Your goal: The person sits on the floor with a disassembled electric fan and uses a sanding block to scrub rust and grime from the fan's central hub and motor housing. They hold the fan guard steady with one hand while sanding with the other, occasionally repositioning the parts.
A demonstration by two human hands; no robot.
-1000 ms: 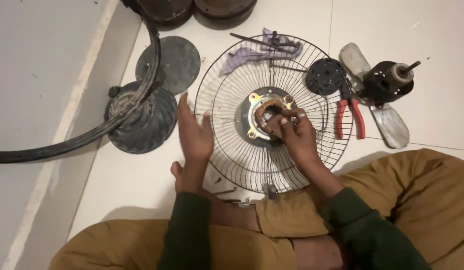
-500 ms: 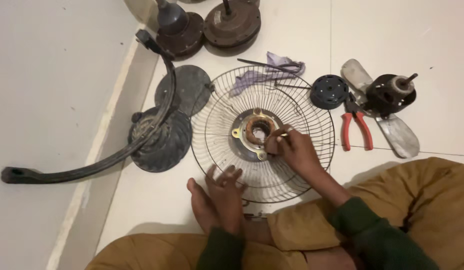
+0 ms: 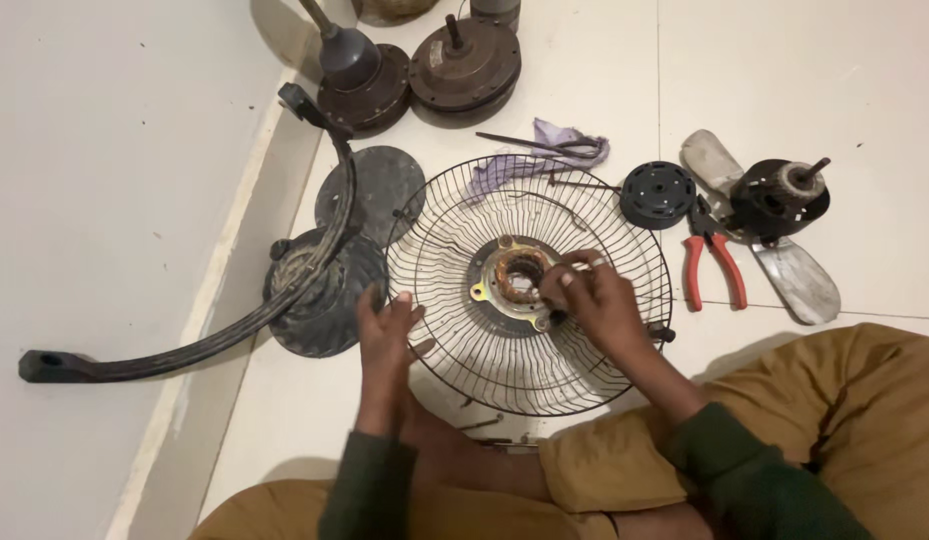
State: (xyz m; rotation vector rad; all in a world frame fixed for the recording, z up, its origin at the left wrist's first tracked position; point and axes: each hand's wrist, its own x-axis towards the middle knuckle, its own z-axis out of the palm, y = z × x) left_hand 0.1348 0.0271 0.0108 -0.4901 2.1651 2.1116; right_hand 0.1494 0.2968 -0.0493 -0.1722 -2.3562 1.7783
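A person sits cross-legged on a white tiled floor [image 3: 784,60] with a round wire fan guard [image 3: 529,285] lying flat just in front of the knees. At the guard's hub sits a motor stator [image 3: 519,278], its copper winding ringed by a brass-coloured plate. The right hand [image 3: 594,300] is bunched at the stator's right edge, fingertips pinched together on something small there; what they grasp is too small to tell, though it looks like a fastener or a wire end. The left hand [image 3: 389,330] rests open, fingers spread, on the guard's near left rim, clamping nothing and simply steadying the mesh.

By the look of it, the work in hand is fitting or freeing the stator at the hub. The next move would seem to call for a fine turn or pull of the right fingertips while the left keeps the guard from sliding, and perhaps a reach for a tool.

Red-handled pliers [image 3: 712,262] lie just right of the guard, beside a round black cap [image 3: 656,194] and a dark motor part [image 3: 779,195] resting on pale fan blades [image 3: 784,260]. A purple rag [image 3: 544,150] lies at the guard's far edge. To the left, a curved black arm [image 3: 234,320] crosses two dark discs [image 3: 374,185], and two more motor housings [image 3: 424,70] stand at the far side.
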